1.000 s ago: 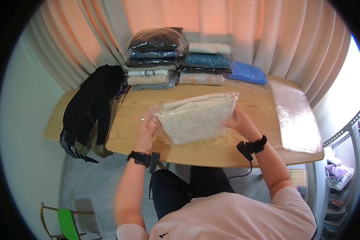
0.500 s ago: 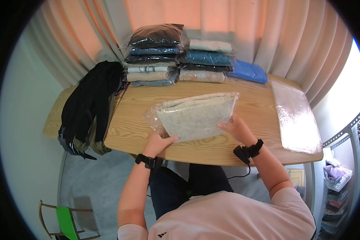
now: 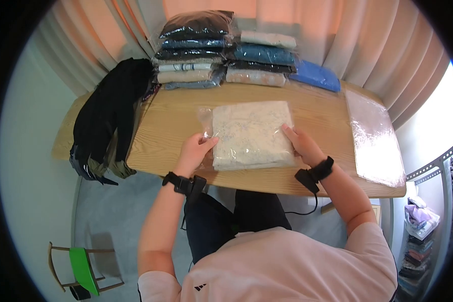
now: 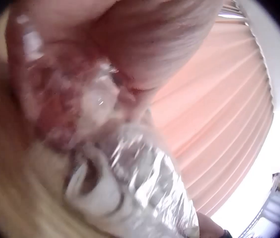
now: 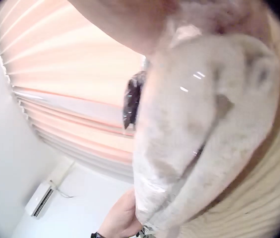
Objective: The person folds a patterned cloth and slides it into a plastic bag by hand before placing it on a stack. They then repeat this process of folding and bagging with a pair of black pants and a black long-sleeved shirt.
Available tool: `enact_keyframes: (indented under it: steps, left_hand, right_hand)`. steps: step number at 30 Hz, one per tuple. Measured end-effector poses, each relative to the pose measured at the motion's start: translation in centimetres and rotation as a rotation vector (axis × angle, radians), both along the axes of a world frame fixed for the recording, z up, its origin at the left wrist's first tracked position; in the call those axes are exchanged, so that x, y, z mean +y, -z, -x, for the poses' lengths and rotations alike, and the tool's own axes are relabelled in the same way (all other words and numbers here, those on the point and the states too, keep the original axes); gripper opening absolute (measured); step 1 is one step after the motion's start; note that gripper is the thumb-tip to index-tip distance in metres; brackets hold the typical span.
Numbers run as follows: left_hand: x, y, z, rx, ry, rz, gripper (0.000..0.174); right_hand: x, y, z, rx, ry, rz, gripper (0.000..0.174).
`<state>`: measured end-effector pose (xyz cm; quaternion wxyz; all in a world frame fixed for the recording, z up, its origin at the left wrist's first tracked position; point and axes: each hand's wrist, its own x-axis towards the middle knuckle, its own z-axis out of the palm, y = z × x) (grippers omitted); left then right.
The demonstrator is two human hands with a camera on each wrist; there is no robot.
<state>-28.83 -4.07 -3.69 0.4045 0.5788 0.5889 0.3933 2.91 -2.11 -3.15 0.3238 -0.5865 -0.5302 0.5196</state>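
Observation:
A folded cream garment with a faint floral print (image 3: 251,133) lies in a clear plastic bag, low over the front of the table. At its left side my left hand (image 3: 194,152) grips the bag, thumb on top and fingers beneath. My right hand (image 3: 306,145) holds the opposite side the same way, thumb across the upper face. The left wrist view shows crinkled clear plastic (image 4: 152,181) bunched against the palm, beside a rolled cloth fold. Layered folds of the garment (image 5: 194,114) fill the right wrist view, with the left hand (image 5: 121,214) at the far end.
Two stacks of bagged clothes (image 3: 190,54) stand at the table's back, a blue bagged item (image 3: 314,75) beside them. Dark clothes (image 3: 110,110) are heaped at left. Flat clear bags (image 3: 375,138) lie at right. A green chair (image 3: 83,269) stands on the floor.
The bagged garment has tipped from a slant to nearly flat, its printed face now upward. My left hand shifted from the bag's upper left, down to the lower corner, then to the left side.

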Motion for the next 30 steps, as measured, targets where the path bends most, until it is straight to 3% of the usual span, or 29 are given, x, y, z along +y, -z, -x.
enact_keyframes:
  steps: [2, 4, 5, 7, 10, 12, 14, 15, 20, 27, 29, 30]
  left_hand:
    - [0.3, 2.6, 0.5, -0.223, 0.006, 0.274, 0.041]
    - [-0.1, 3.3, 0.7, -0.343, -0.015, 0.271, 0.046]
    - [-0.6, 3.8, 0.8, -0.460, -0.034, 0.270, 0.052]
    - [-1.3, 3.8, 0.8, -0.470, -0.017, 0.278, 0.052]
    - [-3.0, 2.2, -0.5, -0.450, 0.026, 0.215, 0.056]
    - [-3.4, 2.1, -1.0, -0.419, 0.064, 0.144, 0.060]
    - [-2.9, 3.7, -1.1, -0.561, 0.075, 0.135, 0.070]
    - [-2.7, 5.1, -0.9, -0.531, 0.053, 0.072, 0.058]
    - [-3.2, 4.4, -1.4, -0.509, 0.101, 0.036, 0.052]
    - [-3.5, 4.5, -1.6, -0.467, 0.011, 0.020, 0.044]
    - [-3.5, 4.7, -1.8, -0.509, -0.002, -0.037, 0.043]
    - [-3.5, 4.8, -1.8, -0.509, -0.007, -0.036, 0.043]
  right_hand:
    - [-0.2, 1.1, -0.5, 0.041, 0.008, 0.170, 0.044]
    - [-0.6, 0.9, -0.5, 0.333, -0.004, 0.208, 0.042]
    - [-0.5, 1.5, -0.9, 0.333, -0.001, 0.215, 0.042]
    - [-0.5, 2.5, -1.7, 0.491, -0.147, 0.247, 0.041]
    - [-1.7, 2.0, -1.3, 0.425, -0.216, 0.163, 0.042]
    - [-2.1, 2.0, -0.7, 0.464, -0.197, 0.150, 0.043]
    - [-2.3, 2.4, -0.3, 0.497, -0.176, 0.127, 0.044]
    - [-2.3, 2.8, -0.2, 0.539, -0.157, 0.098, 0.044]
    - [-3.3, 1.4, 0.8, 0.577, -0.090, 0.051, 0.050]
    - [-3.6, 1.2, 0.8, 0.580, -0.118, 0.074, 0.054]
    - [-3.5, 2.4, 0.0, 0.828, -0.165, 0.178, 0.055]
    - [-3.9, 2.5, -0.1, 0.828, -0.168, 0.183, 0.055]
